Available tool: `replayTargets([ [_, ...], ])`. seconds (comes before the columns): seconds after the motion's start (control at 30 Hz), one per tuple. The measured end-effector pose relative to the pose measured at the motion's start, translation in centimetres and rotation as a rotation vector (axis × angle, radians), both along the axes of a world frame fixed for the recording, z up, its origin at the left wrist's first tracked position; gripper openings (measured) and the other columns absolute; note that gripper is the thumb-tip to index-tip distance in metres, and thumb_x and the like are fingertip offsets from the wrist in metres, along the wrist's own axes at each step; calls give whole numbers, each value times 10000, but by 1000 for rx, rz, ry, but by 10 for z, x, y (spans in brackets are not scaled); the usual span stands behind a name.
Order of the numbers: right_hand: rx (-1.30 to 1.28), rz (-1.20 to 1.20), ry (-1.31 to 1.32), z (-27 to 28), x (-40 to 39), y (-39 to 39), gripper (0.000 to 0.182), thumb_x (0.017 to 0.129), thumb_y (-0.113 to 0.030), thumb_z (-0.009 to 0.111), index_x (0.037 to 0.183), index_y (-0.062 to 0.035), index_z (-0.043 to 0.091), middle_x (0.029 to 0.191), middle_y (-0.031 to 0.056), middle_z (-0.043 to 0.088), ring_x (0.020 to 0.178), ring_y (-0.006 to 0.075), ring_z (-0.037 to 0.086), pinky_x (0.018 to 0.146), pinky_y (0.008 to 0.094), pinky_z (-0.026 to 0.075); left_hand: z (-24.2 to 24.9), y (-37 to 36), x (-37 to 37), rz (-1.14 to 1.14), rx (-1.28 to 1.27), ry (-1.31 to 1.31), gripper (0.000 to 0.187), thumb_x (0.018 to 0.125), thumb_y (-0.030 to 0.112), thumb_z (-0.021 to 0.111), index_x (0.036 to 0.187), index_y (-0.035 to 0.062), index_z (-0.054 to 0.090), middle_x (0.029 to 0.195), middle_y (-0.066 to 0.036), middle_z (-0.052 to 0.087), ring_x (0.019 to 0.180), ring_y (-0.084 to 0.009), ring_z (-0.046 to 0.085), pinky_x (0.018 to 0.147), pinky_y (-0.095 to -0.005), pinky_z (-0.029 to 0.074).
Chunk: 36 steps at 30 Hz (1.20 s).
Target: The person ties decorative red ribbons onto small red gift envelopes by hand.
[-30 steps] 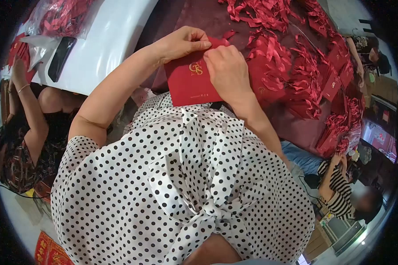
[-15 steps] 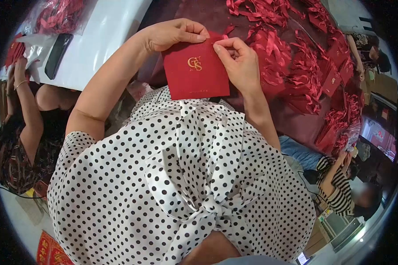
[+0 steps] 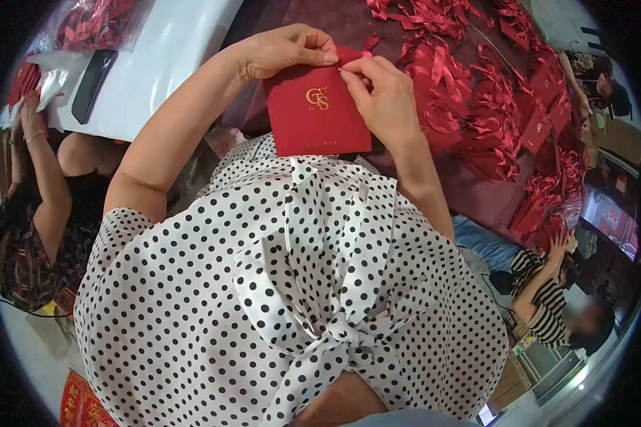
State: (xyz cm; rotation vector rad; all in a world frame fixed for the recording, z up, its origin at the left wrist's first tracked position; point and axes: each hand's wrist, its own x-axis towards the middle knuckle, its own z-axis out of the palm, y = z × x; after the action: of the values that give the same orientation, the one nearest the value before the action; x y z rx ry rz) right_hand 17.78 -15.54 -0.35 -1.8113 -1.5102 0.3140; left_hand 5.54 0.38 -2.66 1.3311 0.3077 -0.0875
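A flat red paper packet (image 3: 319, 117) with gold letters is held upright in front of my torso, its lower edge near the polka-dot top. My left hand (image 3: 292, 53) is closed on its upper left edge, thumb in front and fingers curled behind. At the upper right corner, my right hand (image 3: 383, 92) is closed with thumb and index finger pinched together. What lies in that pinch is too small to make out. A bit of pink ribbon (image 3: 367, 53) shows just behind the packet's top edge.
Heaps of red ribbons (image 3: 441, 78) and red packets (image 3: 538, 128) cover the dark red cloth (image 3: 477, 188) on the right. On the white table (image 3: 167, 64) lie a phone (image 3: 94, 85) and a plastic bag (image 3: 96, 28). Other people sit at left and right.
The packet has moved slightly up and to the right with my left hand. My right fingertips have come closer to its top edge. At right, a co-worker's hand has opened out.
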Motion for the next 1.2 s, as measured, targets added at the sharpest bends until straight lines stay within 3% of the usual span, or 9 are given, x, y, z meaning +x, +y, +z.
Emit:
replayTargets([
  [0.13, -43, 136, -302, 8, 4, 10, 103, 776, -97, 607, 819, -11, 569, 786, 149, 596, 763, 339, 580, 651, 415, 478, 4, -2, -1, 6, -6, 23, 154, 856, 192, 599, 781, 74, 534, 741, 68, 523, 692, -6, 458, 625, -161, 381],
  [0.2, -49, 150, -240, 6, 7, 16, 158, 771, -122, 636, 834, -4, 553, 756, 140, 606, 701, 296, 603, 630, 375, 492, 1, 2, -3, 1, 35, -36, 142, 867, 185, 592, 852, 44, 589, 782, 30, 589, 727, -33, 522, 657, -182, 424],
  [0.27, -275, 41, 416, 17, 14, 19, 217, 760, -159, 671, 862, 1, 565, 715, 126, 619, 645, 245, 618, 607, 333, 494, 8, -1, -7, 37, -36, 0, 140, 871, 183, 584, 864, 43, 591, 788, 28, 593, 737, -35, 527, 668, -181, 428],
  [0.4, -176, 113, 142, 5, 12, 18, 258, 736, -173, 713, 899, -19, 584, 672, 86, 632, 619, 141, 615, 581, 280, 476, 0, 3, -6, 65, 104, -122, 135, 878, 160, 568, 907, 32, 599, 804, 22, 603, 753, -39, 541, 699, -182, 439],
  [0.53, -211, 115, 324, 5, 20, 18, 257, 746, -201, 707, 901, -37, 582, 658, 81, 621, 603, 137, 601, 586, 282, 475, 15, 15, -2, -214, -59, 37, 128, 881, 112, 546, 935, 11, 602, 796, 38, 604, 686, -32, 544, 641, -168, 449],
  [0.67, -261, 218, 302, 16, 23, 17, 314, 715, -244, 736, 892, -48, 566, 628, 69, 600, 575, 133, 578, 568, 279, 467, 11, 17, 12, -397, 341, -64, 161, 898, 156, 529, 812, 34, 593, 733, 56, 564, 642, -10, 475, 579, -172, 404],
  [0.83, -374, 249, 281, 16, 28, 14, 311, 722, -217, 744, 870, -59, 522, 601, -1, 535, 545, 48, 476, 493, 211, 376, 9, 10, 8, -252, 610, -279, 157, 878, 155, 538, 801, 20, 561, 691, 45, 520, 690, -46, 445, 624, -223, 398],
  [0.97, -363, 196, 213, 12, 35, 10, 323, 722, -198, 745, 840, -59, 478, 547, -15, 503, 524, 44, 464, 475, 212, 361, 5, 34, -19, 268, 297, 47, 208, 924, 253, 495, 858, 65, 554, 802, 34, 536, 778, -51, 506, 727, -211, 429],
  [1.2, -420, 145, 506, -11, 39, 9, 292, 757, -195, 712, 908, -45, 511, 622, 15, 575, 579, 69, 519, 529, 230, 401, 9, -18, -43, 355, -92, -192, 460, 944, 303, 437, 1303, 34, 339, 946, -27, 575, 948, -116, 533, 843, -239, 413],
])
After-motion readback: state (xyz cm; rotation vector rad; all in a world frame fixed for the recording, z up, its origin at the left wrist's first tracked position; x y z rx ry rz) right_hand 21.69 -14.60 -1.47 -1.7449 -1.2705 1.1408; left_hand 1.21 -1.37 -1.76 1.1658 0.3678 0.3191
